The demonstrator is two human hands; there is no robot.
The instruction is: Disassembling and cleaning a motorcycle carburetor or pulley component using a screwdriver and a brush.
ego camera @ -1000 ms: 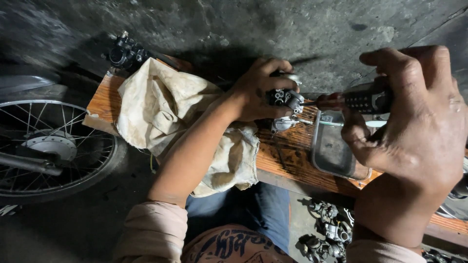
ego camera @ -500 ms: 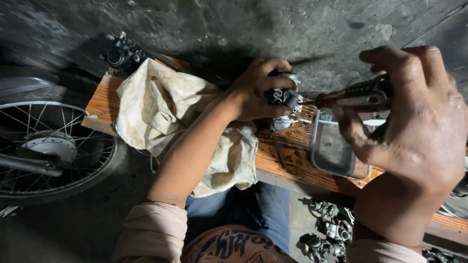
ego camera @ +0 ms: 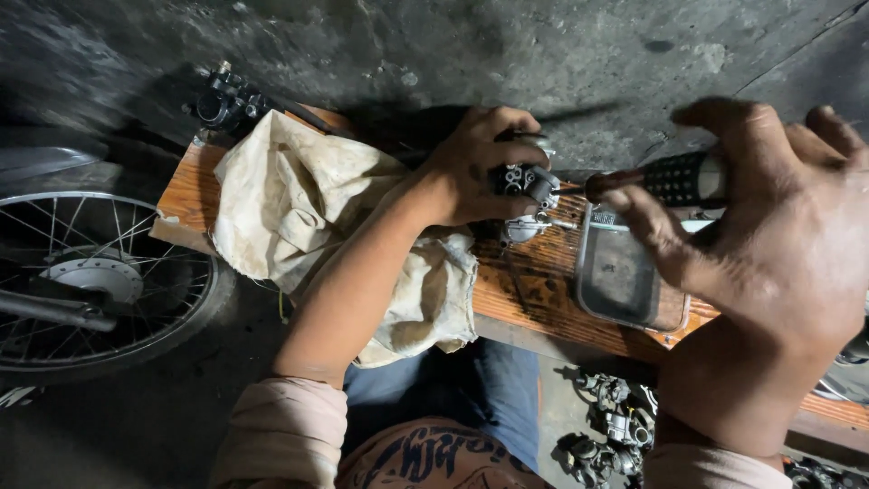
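My left hand [ego camera: 475, 163] grips a small metal carburetor-like part [ego camera: 525, 186] and holds it down on a wooden board [ego camera: 552, 290]. My right hand [ego camera: 769, 217] is closed around the black and red ribbed handle of a screwdriver [ego camera: 661, 181], whose tip points left at the metal part. A dirty cream cloth [ego camera: 299, 208] lies on the board under my left forearm.
A shallow rectangular metal tray [ego camera: 620, 281] sits on the board under the screwdriver. A black engine part [ego camera: 226, 100] rests at the board's far left corner. A spoked wheel [ego camera: 90, 281] stands at left. Several small metal parts [ego camera: 606, 426] lie on the floor below.
My right hand with the screwdriver has turned slightly and shifted a little left toward the metal part. My left hand has stayed on the part.
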